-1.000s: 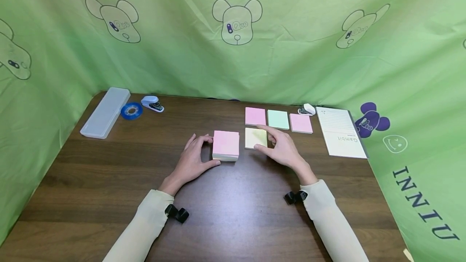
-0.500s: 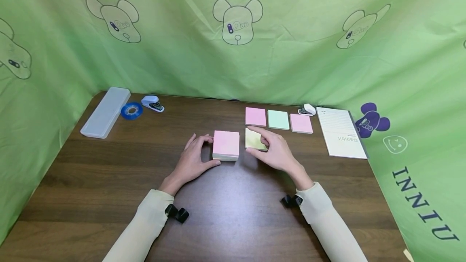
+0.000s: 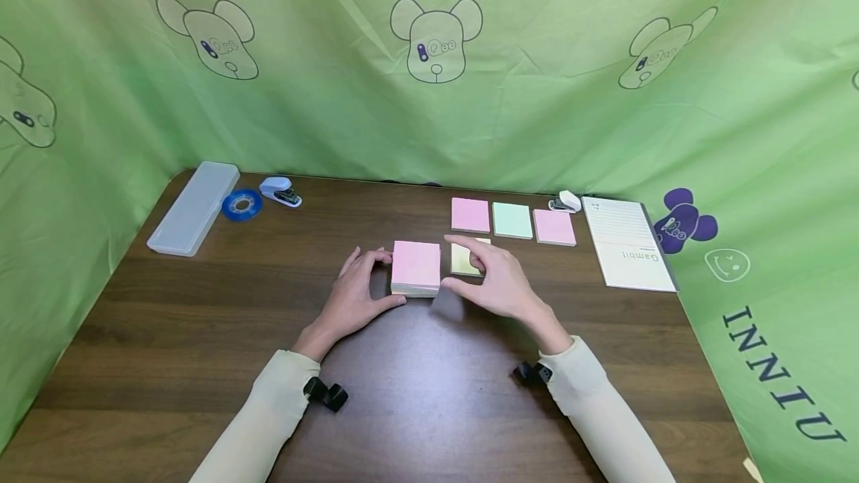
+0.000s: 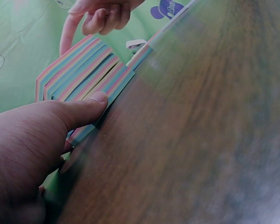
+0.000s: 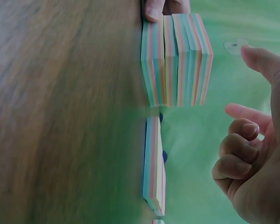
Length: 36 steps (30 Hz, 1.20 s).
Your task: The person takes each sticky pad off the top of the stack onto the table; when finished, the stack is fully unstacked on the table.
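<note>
Our left hand (image 3: 352, 300) grips the stack (image 3: 416, 265); our right hand (image 3: 502, 283), holding nothing, has shifted toward it, so both now flank it.

"Gambit" upside down on white notepad (image 3: 629, 241), "INNIU" on green curtain (image 3: 537, 125)

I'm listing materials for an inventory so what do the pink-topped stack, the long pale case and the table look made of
Pink-topped stack: matte paper, by the coloured layers along its sides.
Long pale case: probably plastic, from its smooth, cloudy look.
Table: wood or printed laminate, with grain and a soft sheen.
</note>
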Available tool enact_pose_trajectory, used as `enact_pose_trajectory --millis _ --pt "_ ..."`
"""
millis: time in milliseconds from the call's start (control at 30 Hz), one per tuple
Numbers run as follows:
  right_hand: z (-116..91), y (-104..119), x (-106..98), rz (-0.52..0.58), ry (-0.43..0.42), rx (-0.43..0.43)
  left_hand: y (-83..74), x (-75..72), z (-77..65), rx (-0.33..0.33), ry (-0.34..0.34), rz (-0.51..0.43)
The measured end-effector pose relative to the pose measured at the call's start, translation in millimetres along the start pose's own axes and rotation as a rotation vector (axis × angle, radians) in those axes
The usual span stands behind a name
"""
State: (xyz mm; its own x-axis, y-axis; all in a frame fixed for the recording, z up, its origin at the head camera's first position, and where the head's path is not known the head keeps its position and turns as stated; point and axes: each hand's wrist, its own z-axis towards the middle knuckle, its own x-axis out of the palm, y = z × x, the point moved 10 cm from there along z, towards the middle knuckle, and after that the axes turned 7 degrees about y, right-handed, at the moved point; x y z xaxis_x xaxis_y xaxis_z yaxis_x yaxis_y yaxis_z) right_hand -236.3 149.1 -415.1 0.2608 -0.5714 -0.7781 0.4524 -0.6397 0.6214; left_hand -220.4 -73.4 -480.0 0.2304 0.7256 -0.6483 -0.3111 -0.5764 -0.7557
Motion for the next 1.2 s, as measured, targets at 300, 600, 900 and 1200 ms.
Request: enact_pose_trajectory --millis 300,600,900,1200 --pt "3.5 9.3 5.9 -0.012 0.032 0.008 -0.5 -0.5 0.4 0.000 0.004 0.009" --pt "4.7 13.9 10.2 -0.021 0.047 0.024 -0.6 -0.7 0.0 0.003 0.003 0.007" --pt "10.7 22.1 14.7 -0.032 0.040 0.003 -0.4 -0.9 0.1 -0.002 0.005 0.008" --pt "15.3 20.1 23.2 -0.064 0.063 0.042 -0.4 -1.0 0.5 -0.003 0.006 0.012"
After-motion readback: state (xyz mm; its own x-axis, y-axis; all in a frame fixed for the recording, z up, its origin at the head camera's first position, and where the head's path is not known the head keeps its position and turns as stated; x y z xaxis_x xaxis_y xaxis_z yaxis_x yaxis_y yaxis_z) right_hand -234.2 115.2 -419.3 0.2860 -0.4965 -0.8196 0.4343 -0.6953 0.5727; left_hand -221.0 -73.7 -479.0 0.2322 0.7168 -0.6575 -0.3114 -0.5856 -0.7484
